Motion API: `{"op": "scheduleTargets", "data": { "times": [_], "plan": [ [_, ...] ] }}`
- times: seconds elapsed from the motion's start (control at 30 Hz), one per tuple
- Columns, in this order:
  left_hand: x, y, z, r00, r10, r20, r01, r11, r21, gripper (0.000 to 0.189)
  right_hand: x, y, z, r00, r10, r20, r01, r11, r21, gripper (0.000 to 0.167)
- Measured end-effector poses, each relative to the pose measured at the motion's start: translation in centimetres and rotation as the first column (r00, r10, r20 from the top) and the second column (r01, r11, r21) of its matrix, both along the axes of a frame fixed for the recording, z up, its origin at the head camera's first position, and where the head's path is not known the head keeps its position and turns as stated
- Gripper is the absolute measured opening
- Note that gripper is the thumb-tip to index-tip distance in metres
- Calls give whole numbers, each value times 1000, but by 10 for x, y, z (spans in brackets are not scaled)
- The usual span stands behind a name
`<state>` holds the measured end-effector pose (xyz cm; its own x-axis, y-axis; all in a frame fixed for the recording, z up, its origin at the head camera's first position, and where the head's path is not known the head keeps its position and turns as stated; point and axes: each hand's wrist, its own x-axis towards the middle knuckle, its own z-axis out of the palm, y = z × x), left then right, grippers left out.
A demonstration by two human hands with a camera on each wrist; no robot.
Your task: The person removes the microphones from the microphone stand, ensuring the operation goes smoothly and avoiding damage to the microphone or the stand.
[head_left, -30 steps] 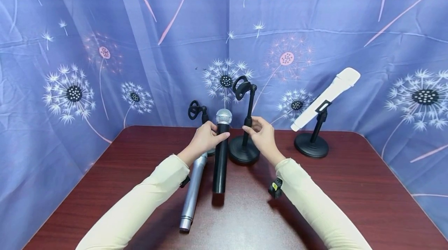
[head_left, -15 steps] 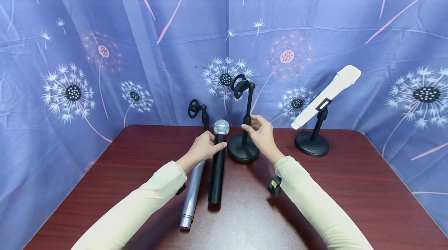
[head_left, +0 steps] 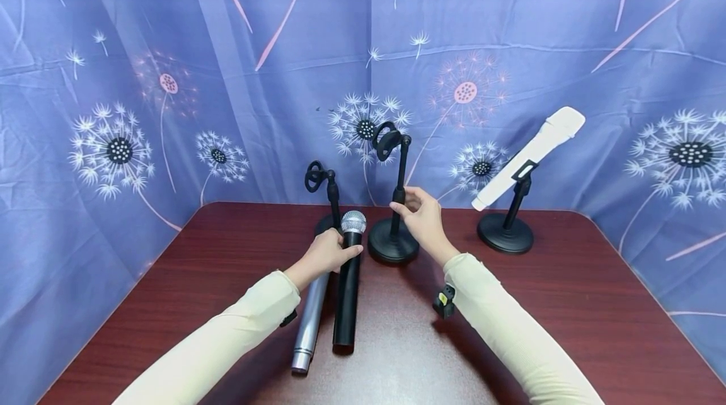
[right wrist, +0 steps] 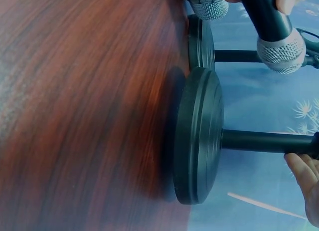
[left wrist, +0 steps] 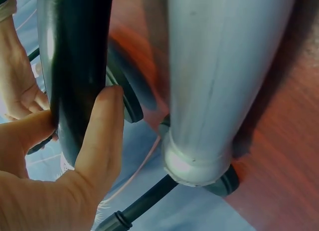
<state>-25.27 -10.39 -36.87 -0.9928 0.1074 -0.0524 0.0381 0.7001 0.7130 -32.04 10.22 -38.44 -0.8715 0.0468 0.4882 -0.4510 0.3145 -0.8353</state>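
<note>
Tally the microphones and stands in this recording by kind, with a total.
Microphones: 3 (black cylindrical microphone with a silver mesh head, silver-grey cylindrical microphone, long white microphone)
Stands: 3 (black round-based left stand, black round-based middle stand, black round-based right stand)
Total: 6

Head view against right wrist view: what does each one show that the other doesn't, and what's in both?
Only the head view shows the white microphone on the right stand, and the clip of the middle stand.

Only the right wrist view shows the mesh head of the silver microphone; in the head view, the left hand hides it.

Both show the left hand holding the black microphone, the right hand gripping the middle stand, and the left stand.
</note>
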Motion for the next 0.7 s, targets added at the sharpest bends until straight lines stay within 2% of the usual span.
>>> {"op": "scheduleTargets", "data": {
  "times": [0.17,0.4,0.63,0.7],
  "plan": [
    [2,-1,-6,1000,-22,1,22,999,-30,41,1,-1,0,1000,0,6,0,1000,2,30],
    [4,-3,-16,999,-43,6,43,997,-63,43,1,-3,-2,1000,10,5,-10,1000,-3,31],
    [6,-2,-22,995,-74,59,77,996,-51,33,0,-4,-3,1000,5,-17,-5,1000,9,30],
    [6,-2,-24,995,-79,54,83,994,-66,31,0,-4,-4,1000,-1,-23,1,1000,19,30]
  ]
}}
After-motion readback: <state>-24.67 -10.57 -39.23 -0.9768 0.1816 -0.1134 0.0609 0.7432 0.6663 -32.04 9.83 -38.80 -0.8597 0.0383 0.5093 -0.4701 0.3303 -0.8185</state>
